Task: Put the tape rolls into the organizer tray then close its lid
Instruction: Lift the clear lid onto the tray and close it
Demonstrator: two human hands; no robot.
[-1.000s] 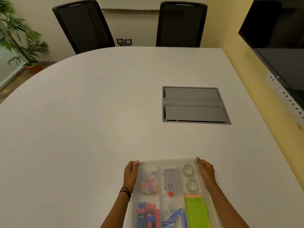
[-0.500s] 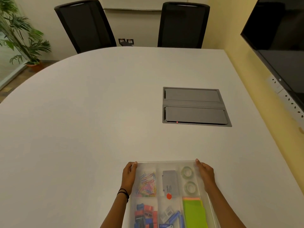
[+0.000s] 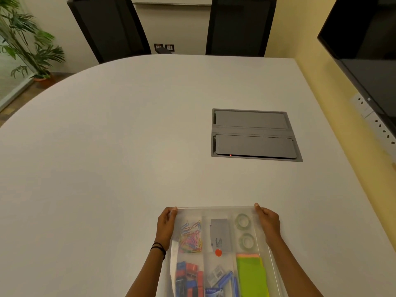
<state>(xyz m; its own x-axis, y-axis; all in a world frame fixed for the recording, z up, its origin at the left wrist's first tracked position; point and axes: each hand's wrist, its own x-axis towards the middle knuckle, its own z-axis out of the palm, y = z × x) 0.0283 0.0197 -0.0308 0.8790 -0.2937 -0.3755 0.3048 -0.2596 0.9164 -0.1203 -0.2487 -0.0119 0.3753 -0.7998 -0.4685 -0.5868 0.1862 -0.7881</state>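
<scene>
- Tape rolls (image 3: 244, 231): both in far-right compartment of organizer tray (image 3: 276, 273), one behind the other, under the clear lid (image 3: 216, 209).
- Left hand (image 3: 166, 227) and right hand (image 3: 269, 221) each pinch a far lid corner, fingers narrow.
- Tray's long axis runs toward the person on the surface (image 3: 107, 168).
- Judgement: lid looks down; seating equidistant corners remains.

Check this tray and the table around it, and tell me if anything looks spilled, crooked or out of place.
Nothing stands out. Both tape rolls lie flat in the far right compartment of the organizer tray, and the paper clips sit within their own section. The left hand and right hand hold the far corners. Nothing is spilled on the table.
</scene>
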